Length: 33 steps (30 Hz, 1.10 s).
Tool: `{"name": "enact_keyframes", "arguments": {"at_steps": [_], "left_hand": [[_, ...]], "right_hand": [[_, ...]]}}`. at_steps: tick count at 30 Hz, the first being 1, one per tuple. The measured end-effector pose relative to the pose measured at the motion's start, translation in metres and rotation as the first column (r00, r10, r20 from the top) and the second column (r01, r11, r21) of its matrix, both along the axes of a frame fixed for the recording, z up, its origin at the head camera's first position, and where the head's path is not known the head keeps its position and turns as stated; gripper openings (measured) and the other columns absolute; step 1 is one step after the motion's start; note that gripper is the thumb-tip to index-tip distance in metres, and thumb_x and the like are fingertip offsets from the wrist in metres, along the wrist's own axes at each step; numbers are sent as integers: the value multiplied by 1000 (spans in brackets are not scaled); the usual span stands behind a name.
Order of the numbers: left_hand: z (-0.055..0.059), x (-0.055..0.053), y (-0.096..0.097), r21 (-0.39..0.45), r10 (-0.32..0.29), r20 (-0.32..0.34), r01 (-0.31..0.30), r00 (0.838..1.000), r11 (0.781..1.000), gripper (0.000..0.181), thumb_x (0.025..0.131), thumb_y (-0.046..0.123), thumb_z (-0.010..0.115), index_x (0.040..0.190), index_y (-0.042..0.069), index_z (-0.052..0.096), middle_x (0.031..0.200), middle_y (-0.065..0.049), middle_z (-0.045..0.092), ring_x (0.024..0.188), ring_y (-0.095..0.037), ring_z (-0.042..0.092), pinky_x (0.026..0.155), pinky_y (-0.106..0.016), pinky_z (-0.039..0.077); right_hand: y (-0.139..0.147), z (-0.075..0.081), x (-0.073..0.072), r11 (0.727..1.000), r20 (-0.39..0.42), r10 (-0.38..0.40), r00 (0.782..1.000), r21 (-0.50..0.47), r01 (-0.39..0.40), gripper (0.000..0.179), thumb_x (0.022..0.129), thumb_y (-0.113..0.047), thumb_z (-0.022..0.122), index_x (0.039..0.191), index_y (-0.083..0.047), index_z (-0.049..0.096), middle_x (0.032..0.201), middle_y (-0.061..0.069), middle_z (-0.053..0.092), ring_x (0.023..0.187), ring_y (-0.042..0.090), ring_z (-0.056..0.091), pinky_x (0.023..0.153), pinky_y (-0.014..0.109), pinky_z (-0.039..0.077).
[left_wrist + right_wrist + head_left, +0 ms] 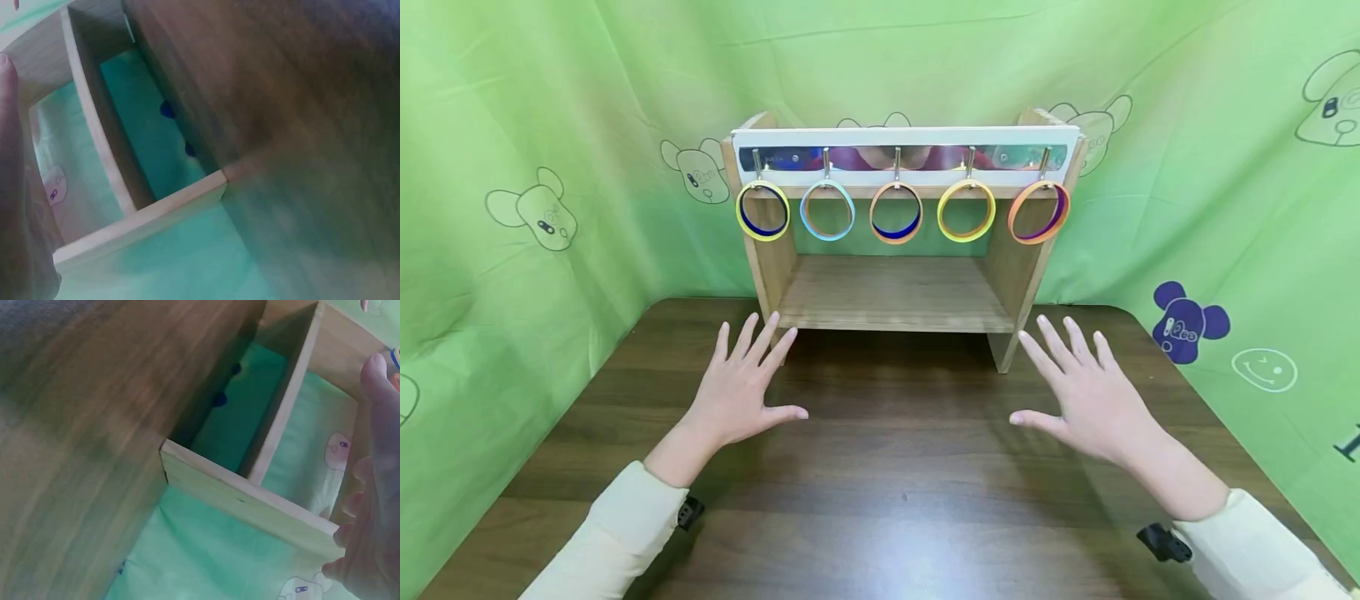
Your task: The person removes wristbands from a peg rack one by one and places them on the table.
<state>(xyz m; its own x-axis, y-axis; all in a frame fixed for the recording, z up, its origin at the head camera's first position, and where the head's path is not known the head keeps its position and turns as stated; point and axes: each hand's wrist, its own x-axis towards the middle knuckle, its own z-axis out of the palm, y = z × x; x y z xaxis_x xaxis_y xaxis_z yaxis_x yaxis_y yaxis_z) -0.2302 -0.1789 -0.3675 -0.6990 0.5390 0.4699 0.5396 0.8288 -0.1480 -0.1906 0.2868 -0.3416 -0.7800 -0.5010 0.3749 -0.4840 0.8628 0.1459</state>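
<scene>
My left hand, fingers spread, is over the dark wooden table, near the left foot of a small wooden rack. Mirroring it, my right hand spreads its fingers by the rack's right foot. Neither holds anything. Several rings hang from metal hooks on the rack's white front bar: a yellow ring with a blue inside, a light blue ring, an orange ring with a blue inside, a yellow ring and an orange ring with a purple inside.
The rack has a wooden shelf between two side panels. A green cloth printed with bear faces surrounds the table at the back and sides. Small black devices sit at both cream sleeves.
</scene>
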Motion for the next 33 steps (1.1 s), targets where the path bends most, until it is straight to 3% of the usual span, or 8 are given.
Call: {"name": "enact_keyframes", "arguments": {"at_steps": [6,11,17,19,23,26,28,33], "left_hand": [[9,-6,-10,162,-30,52,21,998,987,107,79,87,25,154,11,26,157,-18,22,142,-39,18,112,-59,6],[8,-18,-16,373,-66,33,49,997,926,102,82,82,37,151,6,32,153,-19,33,137,-35,32,111,-57,19],[6,-33,-18,619,-70,188,-63,980,783,87,87,52,67,151,6,30,153,-16,33,136,-36,35,105,-56,31],[5,-39,-18,671,-81,255,-116,964,733,85,89,46,68,152,6,28,153,-16,33,136,-35,35,105,-56,32],[2,-54,-16,779,-152,320,-168,935,604,80,92,41,65,151,2,28,150,-22,35,134,-36,38,105,-53,34],[-3,-65,-14,855,-234,337,-192,912,481,75,94,31,65,150,-2,27,148,-26,36,132,-37,39,106,-50,34],[-5,-71,-11,891,-282,339,-210,898,404,70,95,25,64,149,-2,30,147,-25,38,131,-37,41,106,-47,35],[-9,-81,-5,919,-333,353,-256,875,300,62,95,23,64,146,0,38,144,-20,44,128,-34,46,103,-42,40]], "right_hand": [[2,10,-3,992,66,42,997,-122,-34,93,87,-53,65,156,-10,18,158,21,17,143,42,11,115,51,3],[5,13,-10,959,63,113,992,-268,-92,84,90,-38,69,154,-7,25,155,22,26,140,39,24,115,45,15],[8,13,-18,896,-11,103,995,-433,-98,75,86,-24,75,150,-10,37,148,15,42,120,34,53,107,32,34],[8,13,-21,872,-58,94,994,-477,-110,72,84,-18,77,147,-10,43,142,15,49,94,28,65,94,23,42],[9,15,-28,811,-109,73,991,-572,-123,63,82,-10,78,140,-9,53,127,16,61,78,15,63,75,10,42],[9,18,-32,743,-86,65,994,-660,-106,56,83,-8,77,136,-7,57,119,18,65,102,4,61,82,7,42],[9,20,-33,690,-61,67,996,-718,-90,52,84,-6,76,133,-5,58,117,18,66,99,-5,59,84,8,43],[7,28,-37,551,-19,88,996,-832,-64,45,86,-1,72,129,1,59,109,-5,69,93,-5,62,81,11,47]]}}
